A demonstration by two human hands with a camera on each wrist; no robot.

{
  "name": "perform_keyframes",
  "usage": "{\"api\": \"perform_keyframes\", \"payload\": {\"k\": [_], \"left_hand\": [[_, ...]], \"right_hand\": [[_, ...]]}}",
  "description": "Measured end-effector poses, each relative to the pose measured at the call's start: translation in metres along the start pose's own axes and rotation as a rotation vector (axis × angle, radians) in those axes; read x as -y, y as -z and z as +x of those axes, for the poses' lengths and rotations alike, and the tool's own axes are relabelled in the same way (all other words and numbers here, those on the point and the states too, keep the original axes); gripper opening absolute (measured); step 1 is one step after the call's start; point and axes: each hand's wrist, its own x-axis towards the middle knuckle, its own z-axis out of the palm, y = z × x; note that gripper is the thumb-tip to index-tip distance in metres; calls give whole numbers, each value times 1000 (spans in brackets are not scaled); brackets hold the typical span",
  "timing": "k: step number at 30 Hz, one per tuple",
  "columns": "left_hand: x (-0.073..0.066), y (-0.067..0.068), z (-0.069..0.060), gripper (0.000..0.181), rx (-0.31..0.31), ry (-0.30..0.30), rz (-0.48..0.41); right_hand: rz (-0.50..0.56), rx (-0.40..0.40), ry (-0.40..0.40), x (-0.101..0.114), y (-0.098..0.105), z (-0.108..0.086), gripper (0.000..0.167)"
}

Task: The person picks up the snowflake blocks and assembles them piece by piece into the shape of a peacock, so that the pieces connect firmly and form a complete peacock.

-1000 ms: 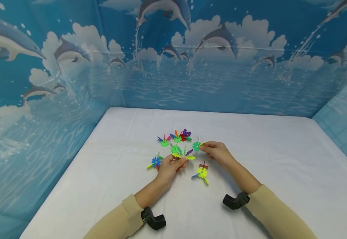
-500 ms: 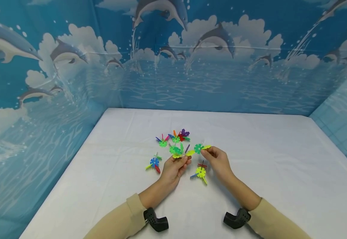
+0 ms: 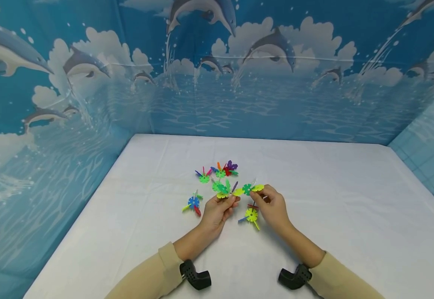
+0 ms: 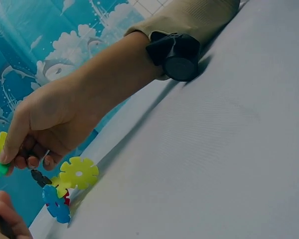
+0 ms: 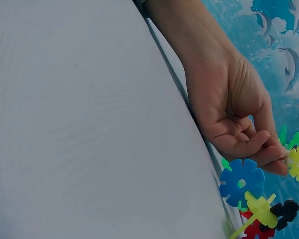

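In the head view, my left hand (image 3: 214,211) pinches a cluster of interlocking snowflake discs (image 3: 224,190), yellow, green and purple. Thumb and fingers of my right hand (image 3: 274,207) pinch a smaller cluster, a green disc (image 3: 247,189) with a yellow disc (image 3: 258,188) and a clear one. Its green disc meets or nearly meets the yellow disc (image 3: 238,192) at the left cluster's right end; whether they interlock I cannot tell. The left wrist view catches the right hand (image 4: 55,119) from the side; the left hand (image 5: 229,104) appears in the right wrist view.
On the white tabletop (image 3: 336,199) lie a blue-centred cluster (image 3: 193,202), a yellow-centred cluster (image 3: 251,215) below the right hand, and green-centred clusters (image 3: 204,178) farther back, one bearing a purple disc (image 3: 232,165). A dolphin-print curtain (image 3: 217,104) stands behind.
The two held clusters have come together, the right one moving slightly down. A yellow disc on the right cluster, earlier mostly hidden by fingers, now shows. The clusters on the table stay put.
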Motion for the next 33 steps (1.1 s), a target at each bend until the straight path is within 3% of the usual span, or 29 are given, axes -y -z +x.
{"api": "perform_keyframes", "payload": {"k": [3, 10, 23, 27, 33], "left_hand": [[1, 0, 0, 6, -2, -4, 17], [5, 1, -2, 9, -7, -52, 68], [7, 1, -5, 11, -5, -111, 108], [8, 1, -5, 12, -9, -115, 133], [9, 2, -5, 13, -9, -117, 151]], "right_hand": [[-33, -18, 81, 0, 0, -1, 8], [-68, -45, 229, 39, 3, -9, 14], [-58, -10, 184, -4, 1, -4, 12], [-70, 12, 178, -1, 3, -4, 12], [-79, 34, 170, 27, 6, -7, 14]]}}
